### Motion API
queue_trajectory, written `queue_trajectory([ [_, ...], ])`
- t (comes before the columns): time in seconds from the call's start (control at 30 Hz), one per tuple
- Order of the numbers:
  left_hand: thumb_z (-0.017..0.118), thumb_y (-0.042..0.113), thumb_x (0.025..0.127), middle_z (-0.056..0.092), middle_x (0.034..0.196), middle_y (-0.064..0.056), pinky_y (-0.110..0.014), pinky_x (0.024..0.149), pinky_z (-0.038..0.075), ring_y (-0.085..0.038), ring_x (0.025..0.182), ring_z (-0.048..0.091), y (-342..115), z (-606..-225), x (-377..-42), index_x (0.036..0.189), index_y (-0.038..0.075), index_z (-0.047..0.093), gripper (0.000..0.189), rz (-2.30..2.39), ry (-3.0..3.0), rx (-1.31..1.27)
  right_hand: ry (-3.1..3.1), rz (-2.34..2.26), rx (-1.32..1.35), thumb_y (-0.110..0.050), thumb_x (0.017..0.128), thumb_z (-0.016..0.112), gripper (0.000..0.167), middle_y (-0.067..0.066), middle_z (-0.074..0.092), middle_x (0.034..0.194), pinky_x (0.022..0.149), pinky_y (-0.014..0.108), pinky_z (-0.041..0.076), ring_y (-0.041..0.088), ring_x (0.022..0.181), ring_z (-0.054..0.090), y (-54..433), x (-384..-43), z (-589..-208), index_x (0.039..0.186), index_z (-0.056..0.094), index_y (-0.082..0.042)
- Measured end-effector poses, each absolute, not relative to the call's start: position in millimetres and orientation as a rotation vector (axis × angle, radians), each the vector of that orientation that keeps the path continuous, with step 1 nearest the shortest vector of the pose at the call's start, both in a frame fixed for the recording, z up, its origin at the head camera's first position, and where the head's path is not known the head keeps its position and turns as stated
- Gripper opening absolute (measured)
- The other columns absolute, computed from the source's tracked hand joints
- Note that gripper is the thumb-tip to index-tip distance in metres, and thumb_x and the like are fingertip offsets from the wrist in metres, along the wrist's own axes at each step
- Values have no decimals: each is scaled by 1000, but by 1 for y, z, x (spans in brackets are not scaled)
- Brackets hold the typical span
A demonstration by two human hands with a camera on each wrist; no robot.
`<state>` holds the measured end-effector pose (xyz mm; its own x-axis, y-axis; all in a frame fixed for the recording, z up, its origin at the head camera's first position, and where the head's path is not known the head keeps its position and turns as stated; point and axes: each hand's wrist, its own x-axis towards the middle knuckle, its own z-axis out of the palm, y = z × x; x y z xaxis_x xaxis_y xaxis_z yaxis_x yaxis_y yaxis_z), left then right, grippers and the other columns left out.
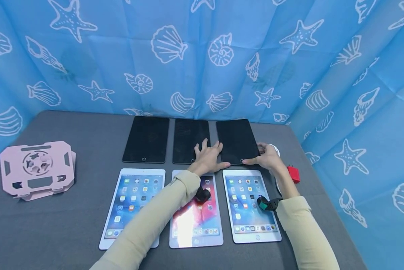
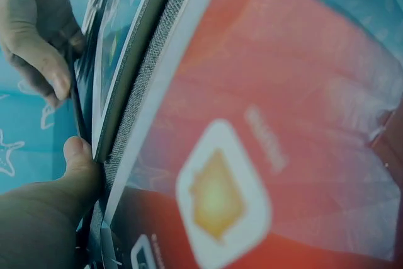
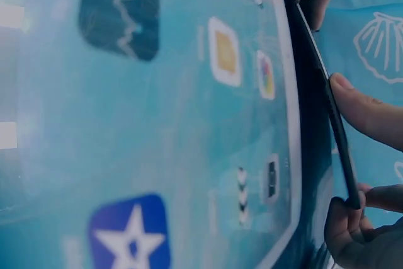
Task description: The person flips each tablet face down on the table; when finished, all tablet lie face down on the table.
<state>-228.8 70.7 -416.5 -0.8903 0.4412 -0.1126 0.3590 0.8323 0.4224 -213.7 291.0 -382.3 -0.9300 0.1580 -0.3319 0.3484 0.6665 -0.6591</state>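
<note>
Head view: near the tabletop's [image 1: 274, 133] far-right corner, right hand [image 1: 269, 157] pinches black tablet [image 1: 236, 138], best held level; spread left hand [image 1: 207, 158] perhaps touches it.

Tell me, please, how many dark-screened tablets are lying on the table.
3, all in the back row: the left tablet, the middle tablet, partly covered by the left hand, and the right tablet, its near right corner held by the right hand.

- Pink stand [image 1: 57, 165] with cut-outs, at the frame's left
- Red plug [image 1: 293, 174], right of centre
- White curved object [image 1: 276, 148], partly hidden, up and left from the plug
- Grey table [image 1: 77, 217], lower frame
- Blue shell-and-starfish curtain [image 1: 195, 22], top and right
</note>
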Motion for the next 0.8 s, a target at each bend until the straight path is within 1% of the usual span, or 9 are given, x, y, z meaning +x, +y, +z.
queue_trajectory([
  [0.13,64,55,97,30,169,-5,-67,123,16,-44,158,13,70,-419,-229,160,16,36,80,619,2796,619,2658,-1190,309,-19,82,87,102,28,49,147,112,53,45,40,124,56,292,-208,-379,160,24,1],
  [0.2,64,55,97,31,169,-5,-67,123,16,-44,158,13,70,-420,-228,160,16,36,80,636,2793,616,2662,-1224,260,-16,82,86,101,28,50,144,109,53,46,40,122,56,294,-206,-378,160,24,0],
  [0.3,65,53,97,31,169,-5,-67,123,15,-43,159,12,70,-421,-228,160,15,36,79,650,2794,613,2650,-1260,206,-12,82,85,96,30,52,142,107,55,46,42,121,58,296,-202,-377,160,29,-5],
  [0.4,66,50,97,31,169,-4,-67,123,14,-39,159,13,70,-421,-229,160,15,36,77,675,2789,617,2634,-1275,184,-11,83,84,99,31,49,147,109,57,45,44,125,57,296,-200,-374,163,26,-10],
  [0.47,66,48,98,31,169,-3,-68,123,14,-37,160,13,71,-420,-229,160,15,36,76,691,2784,631,2620,-1296,197,-10,83,83,103,31,46,150,112,58,43,45,127,55,295,-199,-374,165,20,-12],
  [0.53,66,46,98,32,168,-3,-68,123,15,-36,160,14,71,-420,-229,160,15,36,75,708,2780,645,2627,-1316,222,-10,83,84,110,29,43,151,114,58,41,43,127,53,294,-198,-373,166,11,-13],
  [0.6,66,46,98,32,168,-3,-68,123,15,-36,159,15,71,-420,-230,160,15,37,74,707,2781,654,2636,-1339,233,-8,83,83,112,29,45,147,115,57,40,41,126,51,294,-198,-373,166,9,-12],
  [0.7,65,47,98,33,168,-3,-68,123,16,-36,159,16,71,-420,-230,159,15,37,74,706,2786,653,2665,-1357,197,-7,82,83,109,27,49,138,111,55,43,40,123,53,294,-198,-372,165,12,-11],
  [0.8,65,47,98,34,168,-3,-68,123,16,-36,159,16,72,-419,-229,159,15,37,74,704,2783,649,2686,-1378,139,-6,82,83,104,24,50,133,105,50,46,41,122,56,295,-199,-369,164,21,-11],
])
